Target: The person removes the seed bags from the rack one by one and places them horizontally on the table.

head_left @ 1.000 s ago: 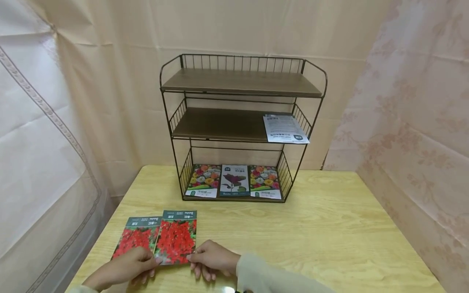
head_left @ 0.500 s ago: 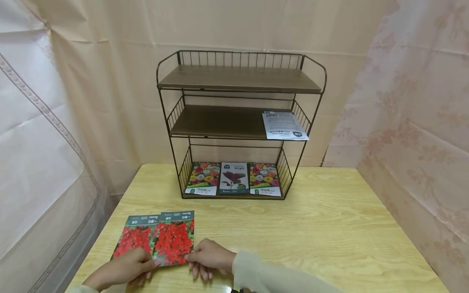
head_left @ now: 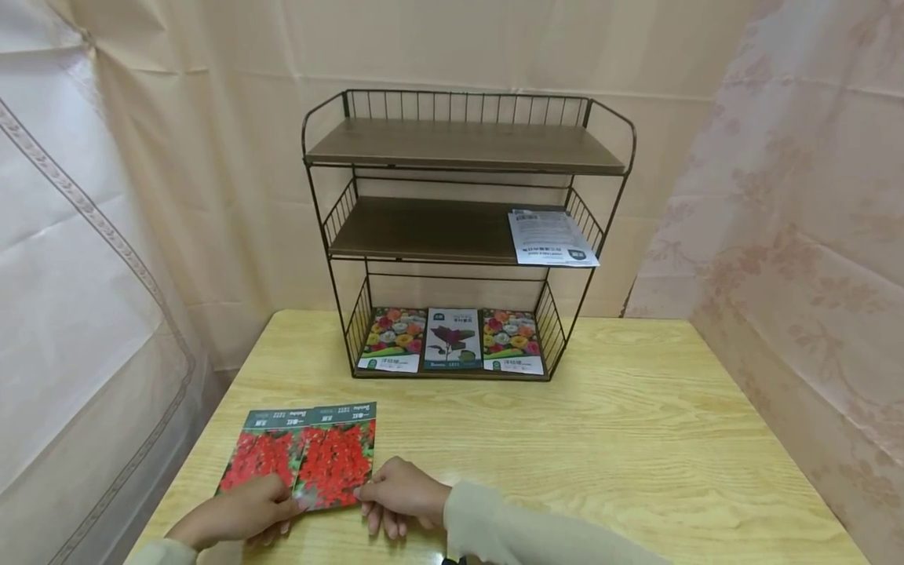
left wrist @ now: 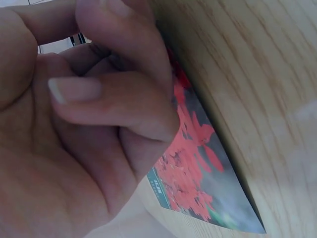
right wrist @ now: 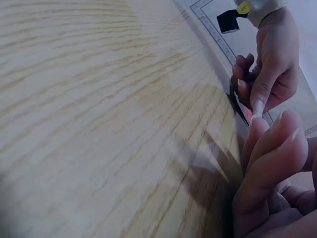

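Note:
Two seed packets with red flowers lie side by side at the table's front left. The right-hand seed packet (head_left: pixel 335 459) overlaps the edge of the left-hand seed packet (head_left: pixel 258 455) and is turned slightly. My left hand (head_left: pixel 247 506) lies over the front of the left-hand packet, with thumb and finger pinching the near left corner of the right-hand one. At its near right corner, my right hand (head_left: pixel 404 496) pinches the edge, other fingers curled beneath. In the left wrist view, curled fingers partly cover a red-flowered packet (left wrist: pixel 190 168).
A three-tier wire rack (head_left: pixel 466 149) stands at the table's back. White packets (head_left: pixel 552 238) on its middle shelf stick out past the front edge. Its bottom shelf holds a leaf-picture packet (head_left: pixel 453 339) between two flower packets, one on the right (head_left: pixel 512 343). Curtains surround the wooden table (head_left: pixel 600 439).
The right-hand red-flowered packet has slid slightly left over its neighbour and turned a little. My right hand has moved left with it, while my left hand stays nearly in place.

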`<action>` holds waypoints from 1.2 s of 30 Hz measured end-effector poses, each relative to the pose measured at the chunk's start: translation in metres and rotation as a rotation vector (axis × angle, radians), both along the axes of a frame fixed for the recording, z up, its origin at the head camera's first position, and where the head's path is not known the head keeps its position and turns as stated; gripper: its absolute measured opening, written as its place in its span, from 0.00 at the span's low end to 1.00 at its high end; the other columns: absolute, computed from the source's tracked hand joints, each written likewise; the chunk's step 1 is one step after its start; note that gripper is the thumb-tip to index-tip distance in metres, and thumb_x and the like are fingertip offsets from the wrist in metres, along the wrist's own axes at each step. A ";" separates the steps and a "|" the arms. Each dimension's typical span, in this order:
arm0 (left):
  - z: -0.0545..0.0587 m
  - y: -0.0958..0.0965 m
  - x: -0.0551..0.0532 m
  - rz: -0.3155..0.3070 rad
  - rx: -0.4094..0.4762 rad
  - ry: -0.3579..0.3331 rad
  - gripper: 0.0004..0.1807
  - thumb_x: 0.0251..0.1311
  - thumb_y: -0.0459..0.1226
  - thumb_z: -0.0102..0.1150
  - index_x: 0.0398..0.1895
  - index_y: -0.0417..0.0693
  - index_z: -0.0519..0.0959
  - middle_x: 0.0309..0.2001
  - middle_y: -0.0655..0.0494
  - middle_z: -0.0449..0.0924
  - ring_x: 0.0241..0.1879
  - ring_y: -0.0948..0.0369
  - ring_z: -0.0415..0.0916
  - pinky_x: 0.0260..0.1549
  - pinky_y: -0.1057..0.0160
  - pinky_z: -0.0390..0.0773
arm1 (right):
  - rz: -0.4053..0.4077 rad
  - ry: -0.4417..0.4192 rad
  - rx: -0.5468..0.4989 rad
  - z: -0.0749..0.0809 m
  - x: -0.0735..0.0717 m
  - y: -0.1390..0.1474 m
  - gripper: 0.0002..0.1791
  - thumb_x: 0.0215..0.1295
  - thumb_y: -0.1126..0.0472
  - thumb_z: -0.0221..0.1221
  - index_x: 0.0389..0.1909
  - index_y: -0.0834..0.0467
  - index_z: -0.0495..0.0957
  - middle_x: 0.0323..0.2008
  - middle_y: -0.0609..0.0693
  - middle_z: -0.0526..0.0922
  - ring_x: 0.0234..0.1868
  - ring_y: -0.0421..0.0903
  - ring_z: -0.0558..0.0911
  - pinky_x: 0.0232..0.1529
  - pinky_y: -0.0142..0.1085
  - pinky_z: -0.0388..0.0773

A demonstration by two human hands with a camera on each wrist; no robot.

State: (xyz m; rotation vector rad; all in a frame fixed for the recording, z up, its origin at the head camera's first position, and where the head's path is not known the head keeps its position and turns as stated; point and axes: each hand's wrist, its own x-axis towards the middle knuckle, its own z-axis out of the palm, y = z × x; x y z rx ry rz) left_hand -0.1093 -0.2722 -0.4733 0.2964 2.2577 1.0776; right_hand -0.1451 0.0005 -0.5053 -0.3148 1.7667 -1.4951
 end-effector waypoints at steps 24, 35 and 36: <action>0.000 -0.005 -0.001 -0.021 -0.108 0.042 0.25 0.76 0.46 0.55 0.19 0.44 0.78 0.11 0.63 0.66 0.11 0.67 0.57 0.15 0.66 0.64 | 0.017 -0.072 0.046 -0.001 0.005 -0.009 0.23 0.74 0.57 0.60 0.16 0.59 0.80 0.12 0.48 0.79 0.05 0.35 0.67 0.06 0.26 0.61; 0.001 0.001 0.000 -0.042 -0.173 0.114 0.28 0.76 0.51 0.55 0.15 0.48 0.73 0.09 0.64 0.64 0.10 0.67 0.55 0.16 0.64 0.65 | 0.095 -0.106 0.044 0.004 0.007 -0.004 0.24 0.76 0.57 0.56 0.19 0.64 0.83 0.13 0.49 0.80 0.05 0.35 0.69 0.06 0.26 0.63; 0.001 0.002 0.000 -0.040 -0.179 0.113 0.28 0.76 0.51 0.55 0.15 0.48 0.73 0.09 0.64 0.64 0.10 0.67 0.56 0.15 0.64 0.65 | 0.100 -0.110 0.044 0.005 0.007 -0.004 0.24 0.76 0.57 0.56 0.19 0.65 0.83 0.13 0.49 0.80 0.05 0.35 0.69 0.06 0.26 0.63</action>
